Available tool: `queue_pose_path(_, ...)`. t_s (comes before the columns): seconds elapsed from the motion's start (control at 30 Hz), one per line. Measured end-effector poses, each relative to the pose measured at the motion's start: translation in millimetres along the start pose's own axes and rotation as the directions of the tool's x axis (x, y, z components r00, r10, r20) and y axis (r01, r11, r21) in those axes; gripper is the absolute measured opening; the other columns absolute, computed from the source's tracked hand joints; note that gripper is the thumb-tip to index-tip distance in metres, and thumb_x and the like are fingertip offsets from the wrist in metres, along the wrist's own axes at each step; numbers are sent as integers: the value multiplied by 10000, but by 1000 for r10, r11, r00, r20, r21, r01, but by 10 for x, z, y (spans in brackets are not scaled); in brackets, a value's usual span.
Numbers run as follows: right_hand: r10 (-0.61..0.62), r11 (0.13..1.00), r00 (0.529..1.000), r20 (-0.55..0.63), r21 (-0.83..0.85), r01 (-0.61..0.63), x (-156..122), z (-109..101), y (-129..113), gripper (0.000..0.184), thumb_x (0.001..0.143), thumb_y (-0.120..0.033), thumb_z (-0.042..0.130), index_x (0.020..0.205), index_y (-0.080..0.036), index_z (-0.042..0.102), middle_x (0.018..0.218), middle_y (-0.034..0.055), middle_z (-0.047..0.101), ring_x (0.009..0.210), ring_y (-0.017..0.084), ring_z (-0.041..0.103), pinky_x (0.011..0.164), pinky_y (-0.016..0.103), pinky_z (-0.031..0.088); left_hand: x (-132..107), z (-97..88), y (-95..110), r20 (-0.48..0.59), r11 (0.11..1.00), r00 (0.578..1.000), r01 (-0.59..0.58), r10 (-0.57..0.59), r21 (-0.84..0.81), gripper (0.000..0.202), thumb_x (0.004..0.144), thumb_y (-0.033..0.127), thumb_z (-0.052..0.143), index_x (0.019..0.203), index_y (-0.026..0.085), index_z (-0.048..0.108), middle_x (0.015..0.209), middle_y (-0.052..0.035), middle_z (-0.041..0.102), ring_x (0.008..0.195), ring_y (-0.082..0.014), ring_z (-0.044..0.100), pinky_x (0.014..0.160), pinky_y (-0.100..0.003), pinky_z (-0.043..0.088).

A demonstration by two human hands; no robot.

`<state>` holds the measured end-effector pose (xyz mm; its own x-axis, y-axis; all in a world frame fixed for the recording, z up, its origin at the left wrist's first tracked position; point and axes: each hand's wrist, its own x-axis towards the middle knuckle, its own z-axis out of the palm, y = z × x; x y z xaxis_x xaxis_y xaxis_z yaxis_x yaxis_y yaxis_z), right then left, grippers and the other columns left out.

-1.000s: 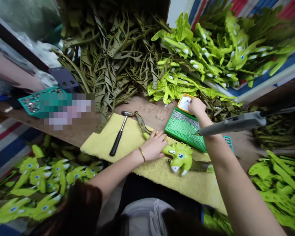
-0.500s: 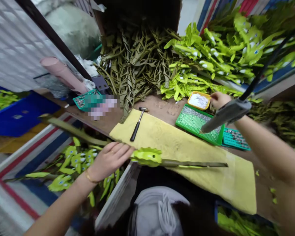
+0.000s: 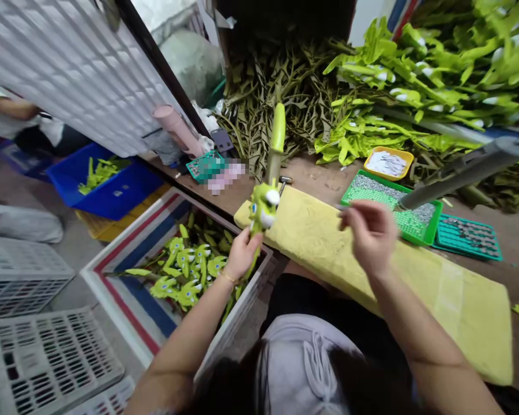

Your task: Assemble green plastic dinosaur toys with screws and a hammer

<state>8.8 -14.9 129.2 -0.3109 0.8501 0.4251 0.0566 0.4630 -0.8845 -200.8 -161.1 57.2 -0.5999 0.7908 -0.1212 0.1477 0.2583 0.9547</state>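
Observation:
My left hand [image 3: 243,253] is closed around a lime-green plastic toy piece [image 3: 264,210] with white and blue eyes. It is held upright above the left end of the yellow pad [image 3: 320,222], with an olive strip and a green tip pointing up. My right hand [image 3: 372,233], slightly blurred, hovers over the pad with its fingers pinched together. Something small and thin shows at its fingertips, too blurred to name. The hammer [image 3: 286,180] is mostly hidden behind the toy piece.
Beyond the pad stand a yellow dish [image 3: 389,174] of white bits, a green tray [image 3: 435,222] of small metal parts and a teal tray [image 3: 467,233]. Olive parts [image 3: 281,86] are heaped behind. A lined crate [image 3: 108,271] of toys is at left. A grey tool arm [image 3: 454,178] slants in.
My right hand has left the yellow dish and come over the pad, fingers pinched. My left hand has turned the toy piece from lying flat to upright. The view has shifted left.

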Motion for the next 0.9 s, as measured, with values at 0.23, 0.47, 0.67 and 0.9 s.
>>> queue_pose_path(0.23,241,879,946,215,365,-307,22,752,220,177,773,-336,647,862,-186,616,686,-23,660,518,65,565,520,245,497,170,388,269,206,858,965,243,-164,-453,663,767,771,455,795,126,606,503,27,481,375,-61,394,373,-193,295)
queue_pose_path(0.47,209,901,957,202,341,-269,113,772,231,159,800,-340,607,877,-202,598,714,-23,641,538,65,549,546,257,489,234,441,313,235,840,953,281,-189,-465,641,827,739,403,791,128,595,490,27,477,360,-55,390,362,-186,291)
queue_pose_path(0.67,213,903,954,212,330,-275,160,825,224,192,802,-392,610,875,-218,573,715,-28,624,545,74,548,548,259,492,267,484,282,263,834,943,309,-204,-458,627,842,727,388,786,136,589,485,29,469,359,-59,388,362,-191,287)
queue_pose_path(0.9,235,909,889,393,236,-345,206,1014,457,362,862,-549,496,1038,-234,475,670,-46,600,503,84,527,518,235,453,298,244,84,207,857,960,265,-190,-441,629,806,741,443,815,133,602,488,22,492,353,-66,389,359,-200,284)
